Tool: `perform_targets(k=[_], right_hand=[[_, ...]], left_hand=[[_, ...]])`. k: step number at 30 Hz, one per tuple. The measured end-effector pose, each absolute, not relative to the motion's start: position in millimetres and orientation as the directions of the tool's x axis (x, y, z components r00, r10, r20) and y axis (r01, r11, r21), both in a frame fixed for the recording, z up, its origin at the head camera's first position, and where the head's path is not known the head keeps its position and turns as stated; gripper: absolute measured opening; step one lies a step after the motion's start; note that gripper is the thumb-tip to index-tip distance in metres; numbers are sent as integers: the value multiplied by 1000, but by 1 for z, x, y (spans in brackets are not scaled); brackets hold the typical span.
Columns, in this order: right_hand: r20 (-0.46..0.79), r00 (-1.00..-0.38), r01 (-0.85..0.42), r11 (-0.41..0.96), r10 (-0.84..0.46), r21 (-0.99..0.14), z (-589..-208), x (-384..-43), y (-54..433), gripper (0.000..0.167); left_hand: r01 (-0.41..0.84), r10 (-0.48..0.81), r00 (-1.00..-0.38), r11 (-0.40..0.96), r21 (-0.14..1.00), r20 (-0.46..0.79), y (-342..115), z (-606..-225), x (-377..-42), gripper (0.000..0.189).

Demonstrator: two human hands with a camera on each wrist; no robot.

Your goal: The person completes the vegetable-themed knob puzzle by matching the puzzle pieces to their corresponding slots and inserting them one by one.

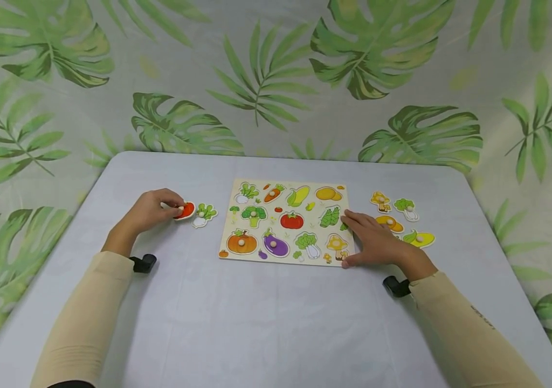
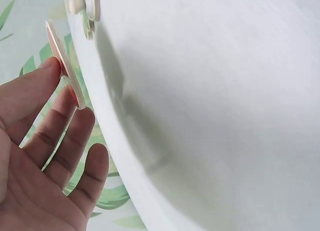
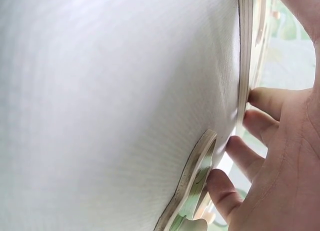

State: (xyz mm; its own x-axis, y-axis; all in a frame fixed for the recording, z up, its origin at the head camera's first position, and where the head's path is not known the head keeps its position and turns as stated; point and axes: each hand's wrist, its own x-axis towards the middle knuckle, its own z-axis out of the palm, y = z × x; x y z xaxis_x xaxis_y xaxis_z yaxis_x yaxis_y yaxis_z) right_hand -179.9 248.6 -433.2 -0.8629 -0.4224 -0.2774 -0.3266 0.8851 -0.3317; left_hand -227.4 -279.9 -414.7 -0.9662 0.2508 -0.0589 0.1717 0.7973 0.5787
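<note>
My left hand (image 1: 157, 209) pinches a red tomato puzzle piece (image 1: 187, 210) by its knob, beside a loose white radish piece (image 1: 202, 214). In the left wrist view, the tomato piece (image 2: 74, 86) stands tilted between thumb and fingers, lifted off the table. The wooden vegetable puzzle board (image 1: 229, 215) lies at the table's middle. Carrot (image 1: 272, 194), broccoli (image 1: 254, 214), pumpkin (image 1: 241, 242) and eggplant (image 1: 276, 245) pieces with knobs sit in it. My right hand (image 1: 375, 240) rests spread at the board's right edge; in the right wrist view its fingers touch the board's side (image 3: 244, 56).
Right of the board lie loose mushroom (image 1: 380, 201), bok choy (image 1: 406, 209), potato (image 1: 390, 223) and corn (image 1: 421, 238) pieces, the last two close to the right hand. A white cloth covers the table (image 1: 266, 323). A leaf-patterned curtain (image 1: 276, 81) hangs behind it.
</note>
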Motion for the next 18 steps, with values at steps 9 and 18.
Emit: perform_targets(k=[9,18], right_hand=[[-283,-865,-325,892,-415,-315,-435,-181,249,115],[-282,-863,-326,888,-419,-323,-435,-181,249,115]], left_hand=[[247,318,-948,773,584,-21,-258,-405,-230,15],[280,371,-928,751,599,-32,-221,-399,-238,14]])
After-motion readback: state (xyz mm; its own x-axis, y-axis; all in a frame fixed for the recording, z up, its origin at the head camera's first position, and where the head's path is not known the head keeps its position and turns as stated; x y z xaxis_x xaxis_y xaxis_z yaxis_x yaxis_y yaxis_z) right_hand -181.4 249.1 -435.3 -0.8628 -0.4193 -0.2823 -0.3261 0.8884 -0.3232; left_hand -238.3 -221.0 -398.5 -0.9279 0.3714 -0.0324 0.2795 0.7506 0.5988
